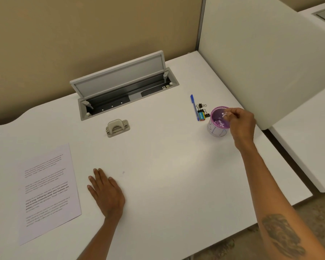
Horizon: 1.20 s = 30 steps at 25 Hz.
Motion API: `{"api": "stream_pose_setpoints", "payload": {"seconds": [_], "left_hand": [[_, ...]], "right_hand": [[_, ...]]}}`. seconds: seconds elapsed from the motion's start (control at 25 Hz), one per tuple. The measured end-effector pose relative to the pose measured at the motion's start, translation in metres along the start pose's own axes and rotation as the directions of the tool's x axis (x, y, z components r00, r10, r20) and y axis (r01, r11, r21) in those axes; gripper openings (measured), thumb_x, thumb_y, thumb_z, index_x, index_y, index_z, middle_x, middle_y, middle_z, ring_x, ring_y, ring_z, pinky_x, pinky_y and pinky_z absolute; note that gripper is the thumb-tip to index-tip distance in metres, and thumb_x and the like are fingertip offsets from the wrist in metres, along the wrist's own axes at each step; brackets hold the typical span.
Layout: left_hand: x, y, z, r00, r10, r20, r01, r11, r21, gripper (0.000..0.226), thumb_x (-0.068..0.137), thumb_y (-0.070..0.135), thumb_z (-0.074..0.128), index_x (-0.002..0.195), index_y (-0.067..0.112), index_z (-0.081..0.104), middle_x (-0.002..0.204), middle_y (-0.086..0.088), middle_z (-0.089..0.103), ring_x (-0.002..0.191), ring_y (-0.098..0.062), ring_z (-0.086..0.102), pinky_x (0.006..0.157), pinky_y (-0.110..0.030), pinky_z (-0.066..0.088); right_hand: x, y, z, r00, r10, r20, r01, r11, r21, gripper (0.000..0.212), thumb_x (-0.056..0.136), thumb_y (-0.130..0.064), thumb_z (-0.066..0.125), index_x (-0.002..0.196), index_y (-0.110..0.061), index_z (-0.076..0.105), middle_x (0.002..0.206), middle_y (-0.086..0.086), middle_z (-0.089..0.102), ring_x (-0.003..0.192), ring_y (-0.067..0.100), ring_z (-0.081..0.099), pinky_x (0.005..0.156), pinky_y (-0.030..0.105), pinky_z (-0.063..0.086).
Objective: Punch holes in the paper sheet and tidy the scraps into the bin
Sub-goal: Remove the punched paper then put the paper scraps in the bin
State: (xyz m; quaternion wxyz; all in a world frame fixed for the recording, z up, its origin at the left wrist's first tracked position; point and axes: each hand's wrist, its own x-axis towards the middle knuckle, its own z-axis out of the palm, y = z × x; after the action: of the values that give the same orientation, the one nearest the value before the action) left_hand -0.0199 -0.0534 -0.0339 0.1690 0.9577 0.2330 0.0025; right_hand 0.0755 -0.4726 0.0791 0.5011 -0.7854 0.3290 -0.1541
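Note:
A printed paper sheet (49, 192) lies flat at the near left of the white desk (167, 166). A beige hole punch (117, 127) stands mid-desk, untouched. At the right is a small purple mesh bin (218, 122) with white paper dots inside. My right hand (241, 124) hovers over the bin's right rim, fingertips pinched together, and small white scraps (224, 114) show at the fingertips above the opening. My left hand (106, 192) rests palm down on the desk just right of the sheet, fingers apart, holding nothing.
An open grey cable tray (124, 91) with a raised lid sits at the desk's back. A blue pen (194, 106), black binder clips (202, 106) and a small colourful box (201, 115) lie left of the bin. A white partition (261, 62) rises right behind it.

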Motion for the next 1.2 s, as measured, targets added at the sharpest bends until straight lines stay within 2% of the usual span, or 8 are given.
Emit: {"api": "stream_pose_setpoints", "payload": {"seconds": [0.08,0.16,0.32,0.48,0.72,0.88,1.04,1.2], "left_hand": [[0.000,-0.001,0.001,1.000,0.009,-0.006,-0.009,1.000,-0.007,0.054,0.106,0.018,0.028,0.157,0.004,0.017,0.167,-0.009,0.015,0.154,-0.032,0.010,0.126,-0.049,0.004],[0.000,-0.001,0.001,1.000,0.008,-0.011,-0.009,1.000,-0.018,0.054,0.106,0.018,0.028,0.157,0.004,0.017,0.167,-0.009,0.016,0.154,-0.032,0.010,0.126,-0.049,0.004],[0.001,-0.002,0.002,1.000,0.006,-0.014,-0.006,1.000,-0.014,0.054,0.106,0.019,0.027,0.158,0.005,0.016,0.167,-0.008,0.015,0.154,-0.032,0.010,0.126,-0.048,0.004],[0.001,-0.003,0.003,1.000,0.008,-0.020,-0.008,1.000,-0.015,0.054,0.106,0.019,0.028,0.157,0.005,0.017,0.166,-0.009,0.016,0.154,-0.032,0.011,0.126,-0.048,0.005],[0.002,-0.004,0.004,1.000,0.005,-0.021,-0.005,1.000,-0.024,0.054,0.106,0.020,0.028,0.157,0.006,0.017,0.167,-0.008,0.017,0.154,-0.032,0.011,0.126,-0.048,0.004],[0.002,-0.004,0.004,1.000,0.005,-0.020,-0.006,1.000,-0.030,0.054,0.106,0.020,0.027,0.158,0.006,0.016,0.167,-0.007,0.015,0.154,-0.031,0.010,0.126,-0.048,0.004],[0.001,-0.004,0.004,1.000,0.006,-0.019,-0.006,1.000,-0.022,0.054,0.106,0.020,0.027,0.158,0.006,0.016,0.167,-0.007,0.015,0.155,-0.031,0.010,0.126,-0.048,0.004],[0.001,-0.003,0.002,1.000,-0.004,-0.013,0.004,1.000,-0.013,0.055,0.106,0.020,0.027,0.158,0.006,0.016,0.167,-0.007,0.015,0.155,-0.030,0.010,0.126,-0.047,0.003]], "right_hand": [[0.001,-0.003,0.002,0.993,-0.120,0.001,0.118,0.972,-0.201,0.018,0.089,-0.006,0.062,0.100,-0.008,0.077,0.103,0.012,0.075,0.098,0.028,0.067,0.085,0.038,0.056],[0.001,-0.007,0.006,0.984,-0.175,0.019,0.173,0.941,-0.289,0.019,0.090,-0.006,0.061,0.100,-0.007,0.077,0.103,0.014,0.075,0.100,0.032,0.066,0.088,0.045,0.054],[-0.002,-0.011,0.013,0.980,-0.197,-0.007,0.184,0.928,-0.326,0.015,0.087,-0.002,0.065,0.095,-0.007,0.076,0.102,0.013,0.074,0.097,0.030,0.067,0.084,0.042,0.054],[-0.003,-0.012,0.015,0.981,-0.193,0.012,0.184,0.912,-0.366,0.024,0.088,0.002,0.059,0.101,-0.007,0.077,0.109,0.014,0.073,0.104,0.031,0.065,0.086,0.037,0.051],[-0.006,-0.012,0.016,0.983,-0.184,-0.021,0.167,0.927,-0.335,0.021,0.090,-0.001,0.060,0.102,-0.007,0.076,0.110,0.013,0.074,0.106,0.030,0.065,0.089,0.041,0.053],[-0.006,-0.011,0.016,0.982,-0.185,-0.028,0.166,0.929,-0.332,0.023,0.090,-0.002,0.058,0.102,-0.009,0.077,0.110,0.011,0.074,0.105,0.028,0.066,0.088,0.037,0.052],[-0.007,-0.011,0.017,0.983,-0.182,-0.034,0.166,0.946,-0.278,0.025,0.084,0.005,0.059,0.099,-0.006,0.075,0.103,0.012,0.074,0.098,0.025,0.066,0.086,0.034,0.053],[-0.010,-0.014,0.020,0.981,-0.185,-0.057,0.168,0.960,-0.223,0.026,0.085,0.002,0.054,0.097,-0.007,0.075,0.103,0.010,0.073,0.098,0.023,0.066,0.082,0.032,0.054]]}}
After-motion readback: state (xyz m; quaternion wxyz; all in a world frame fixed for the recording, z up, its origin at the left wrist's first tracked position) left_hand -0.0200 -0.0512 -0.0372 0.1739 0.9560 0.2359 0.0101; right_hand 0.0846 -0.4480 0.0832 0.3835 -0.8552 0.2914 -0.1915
